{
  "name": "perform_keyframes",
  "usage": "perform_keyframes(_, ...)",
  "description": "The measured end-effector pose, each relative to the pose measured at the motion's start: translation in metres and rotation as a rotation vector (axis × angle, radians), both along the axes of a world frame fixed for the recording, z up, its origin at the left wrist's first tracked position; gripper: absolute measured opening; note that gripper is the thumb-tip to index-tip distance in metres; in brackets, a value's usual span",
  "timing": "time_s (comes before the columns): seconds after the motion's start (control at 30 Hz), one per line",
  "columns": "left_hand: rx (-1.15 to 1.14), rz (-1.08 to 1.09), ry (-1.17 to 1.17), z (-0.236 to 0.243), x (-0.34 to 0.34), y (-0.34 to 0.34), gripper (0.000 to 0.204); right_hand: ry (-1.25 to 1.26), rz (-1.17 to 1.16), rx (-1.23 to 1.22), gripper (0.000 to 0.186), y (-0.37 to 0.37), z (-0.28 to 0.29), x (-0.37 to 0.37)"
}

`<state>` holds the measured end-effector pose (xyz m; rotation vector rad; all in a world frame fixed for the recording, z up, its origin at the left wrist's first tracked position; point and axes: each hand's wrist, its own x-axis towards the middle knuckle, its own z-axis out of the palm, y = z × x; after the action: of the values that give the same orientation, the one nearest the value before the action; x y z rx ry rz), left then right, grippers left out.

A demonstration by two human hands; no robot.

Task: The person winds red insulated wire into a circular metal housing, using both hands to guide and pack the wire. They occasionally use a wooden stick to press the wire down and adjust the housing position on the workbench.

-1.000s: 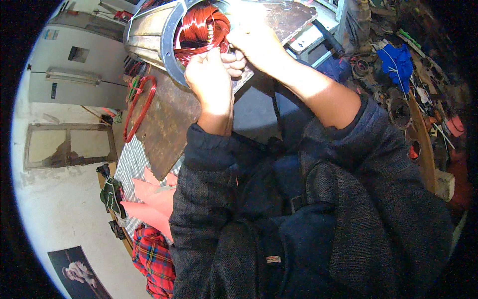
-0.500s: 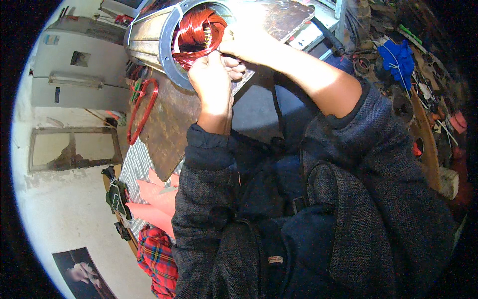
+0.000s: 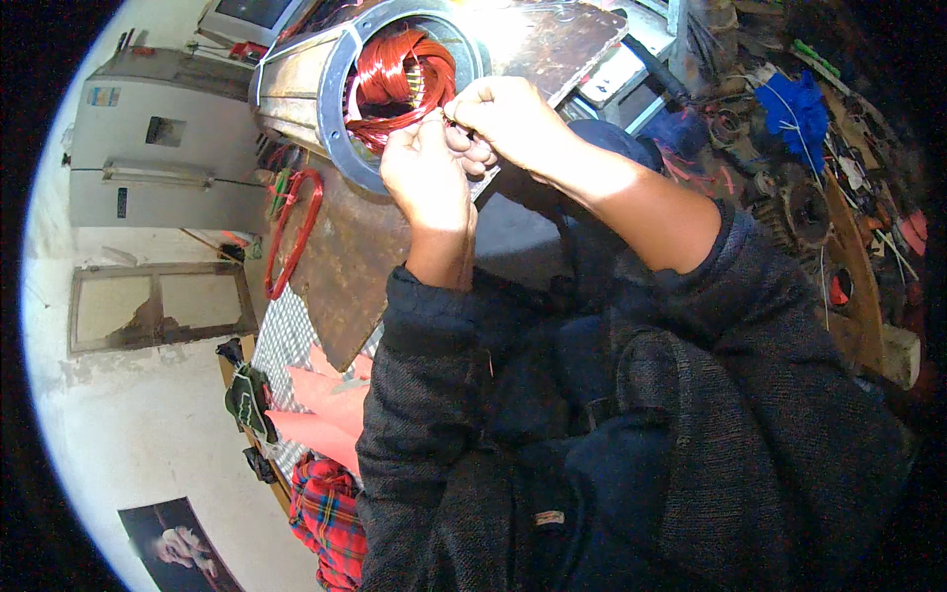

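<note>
A ribbed metal motor housing [image 3: 294, 97] lies on its side, its round flanged mouth turned toward me. Inside it sit bunched red enamelled copper windings [image 3: 395, 71]. My left hand [image 3: 430, 176] is at the lower right of the mouth, thumb and forefinger pinched where red copper wire reaches the fingertips. Close beside it, my right hand [image 3: 513, 120] is also closed in a pinch, just outside the flange. Whatever lies between its fingertips is too small to make out. The two sets of fingertips nearly meet.
A loose red wire coil [image 3: 293, 237] lies on the brown worn board [image 3: 340, 259] left of the housing. Pink sheets [image 3: 330, 405] and a red plaid cloth [image 3: 330, 513] are nearer me. On the right are cluttered parts and a blue cloth [image 3: 794, 111]. Bright light glares behind the housing.
My right hand has drawn back from the windings to a spot outside the flange, its fingers now clear of the glare. My left hand stays pinched near the mouth. The whole view has shifted slightly.
</note>
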<state>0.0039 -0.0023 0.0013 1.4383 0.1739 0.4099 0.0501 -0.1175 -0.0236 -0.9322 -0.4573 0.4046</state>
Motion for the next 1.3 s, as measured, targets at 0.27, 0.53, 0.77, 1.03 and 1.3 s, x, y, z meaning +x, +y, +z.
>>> perform_keyframes(0.27, 0.077, 0.033, 0.026, 0.006, -0.004, 0.003, 0.022, -0.068, -0.11, -0.022, 0.022, -0.001, 0.008, -0.013)
perform_keyframes(0.53, -0.011, -0.005, 0.026, 0.01, 0.0, -0.002, 0.022, 0.068, -0.04, 0.065, 0.027, 0.005, -0.008, 0.006)
perform_keyframes(0.77, 0.008, 0.033, -0.035, 0.004, -0.011, 0.001, 0.015, -0.321, -0.42, -0.24, 0.03, -0.009, -0.022, 0.009)
perform_keyframes(1.03, 0.039, 0.004, -0.036, 0.002, -0.02, 0.006, 0.02, -1.075, -0.658, -0.625, 0.027, -0.008, -0.018, 0.024)
perform_keyframes(1.3, 0.006, -0.016, -0.024, -0.003, -0.02, 0.007, 0.022, -1.244, -0.648, -0.564, 0.024, -0.017, -0.01, 0.039)
